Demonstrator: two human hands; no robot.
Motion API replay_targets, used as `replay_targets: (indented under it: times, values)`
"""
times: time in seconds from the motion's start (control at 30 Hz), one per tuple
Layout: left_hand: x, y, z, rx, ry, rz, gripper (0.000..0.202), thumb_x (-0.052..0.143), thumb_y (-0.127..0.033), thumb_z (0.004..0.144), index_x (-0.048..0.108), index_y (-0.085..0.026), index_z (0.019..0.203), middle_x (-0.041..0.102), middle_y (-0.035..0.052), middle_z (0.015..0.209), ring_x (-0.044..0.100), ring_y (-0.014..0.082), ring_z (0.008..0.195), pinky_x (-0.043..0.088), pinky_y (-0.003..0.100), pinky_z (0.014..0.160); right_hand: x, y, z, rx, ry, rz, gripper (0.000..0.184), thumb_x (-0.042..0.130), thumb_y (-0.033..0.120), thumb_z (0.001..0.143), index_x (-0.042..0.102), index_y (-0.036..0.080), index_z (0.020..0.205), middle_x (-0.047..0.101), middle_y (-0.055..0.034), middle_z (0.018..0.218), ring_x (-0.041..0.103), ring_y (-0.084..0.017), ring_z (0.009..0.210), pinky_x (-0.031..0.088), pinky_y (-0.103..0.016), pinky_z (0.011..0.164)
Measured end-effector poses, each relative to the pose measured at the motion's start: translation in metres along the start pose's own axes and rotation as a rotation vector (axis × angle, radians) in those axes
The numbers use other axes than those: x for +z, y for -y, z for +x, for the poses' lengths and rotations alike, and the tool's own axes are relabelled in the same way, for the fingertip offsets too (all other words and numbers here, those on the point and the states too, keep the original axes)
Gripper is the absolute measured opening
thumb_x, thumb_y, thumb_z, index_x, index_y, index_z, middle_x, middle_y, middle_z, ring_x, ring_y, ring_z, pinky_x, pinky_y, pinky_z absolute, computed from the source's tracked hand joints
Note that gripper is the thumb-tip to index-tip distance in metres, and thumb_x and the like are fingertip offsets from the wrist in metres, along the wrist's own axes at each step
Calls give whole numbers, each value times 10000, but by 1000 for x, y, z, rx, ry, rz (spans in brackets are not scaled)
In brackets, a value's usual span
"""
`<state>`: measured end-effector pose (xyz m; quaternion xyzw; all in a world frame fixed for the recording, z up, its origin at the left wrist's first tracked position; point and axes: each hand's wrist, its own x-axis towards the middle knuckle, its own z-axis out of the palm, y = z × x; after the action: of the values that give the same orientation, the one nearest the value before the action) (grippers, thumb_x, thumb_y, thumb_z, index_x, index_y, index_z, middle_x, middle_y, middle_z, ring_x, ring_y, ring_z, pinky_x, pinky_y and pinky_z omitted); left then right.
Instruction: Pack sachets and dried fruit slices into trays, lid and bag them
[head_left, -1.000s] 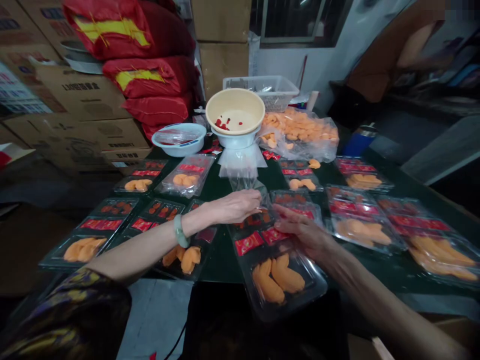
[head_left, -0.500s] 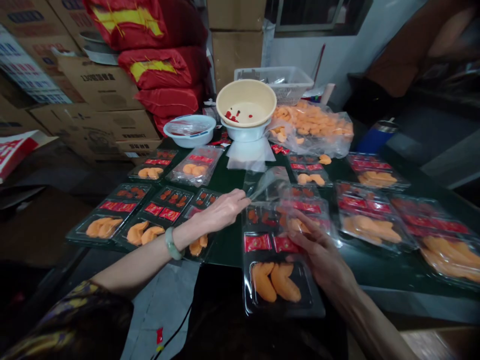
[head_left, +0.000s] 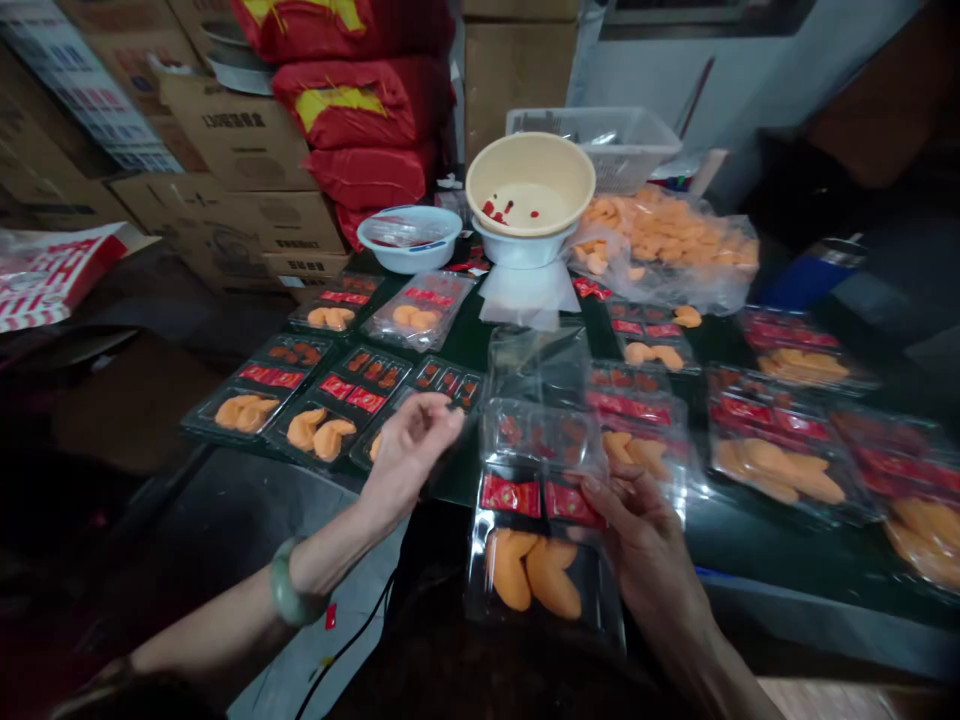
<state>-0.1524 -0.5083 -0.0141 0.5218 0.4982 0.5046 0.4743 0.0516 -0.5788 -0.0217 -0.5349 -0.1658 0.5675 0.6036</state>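
L hand (head_left: 411, 455) empty just above a black tray (head_left: 450, 385), R hand (head_left: 643, 540) pinching clear tray (head_left: 544, 590) of orange slices (head_left: 510, 570), hands well apart over bench (head_left: 757, 560).

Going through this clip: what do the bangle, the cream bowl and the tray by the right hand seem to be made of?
The bangle looks like polished jade or glass: pale green, cloudy and glossy. The bowl looks like smooth, opaque plastic with a soft sheen, though that is less certain. The tray looks like thin, clear moulded plastic: see-through, with bright glare along its ridges.
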Motion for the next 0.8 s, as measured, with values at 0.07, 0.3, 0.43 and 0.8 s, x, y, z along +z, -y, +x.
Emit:
replay_targets:
  times: [0.07,0.3,0.43,0.8]
  values:
    - [8,2,11,-271,-82,-234,375,707,-421,671,570,-150,891,592,15,765,572,110,662,454,234,615,5,0,-3,14,28,-7,477,821,280,518,490,213,856,688,1,789,626,-127,584,509,-194,409]
    - [22,-5,4,-666,267,-513,286,771,-296,618,618,-76,718,668,89,701,626,162,571,502,264,544,3,-6,-9,101,172,-170,322,745,358,646,483,191,732,616,41,688,569,-95,586,489,-217,559]
    - [10,-4,-45,-675,223,-511,265,773,-294,617,638,-82,698,651,51,623,602,127,535,498,237,557,-25,-7,-22,170,390,-515,305,663,424,721,505,168,671,554,27,647,493,-90,608,404,-189,562]
    - [12,6,-24,-620,334,-569,296,698,-367,675,614,-90,735,633,67,622,615,197,516,518,327,493,-22,14,-8,-1076,329,-1312,493,737,449,627,562,197,1013,553,-111,1087,497,-278,999,405,-399,831]
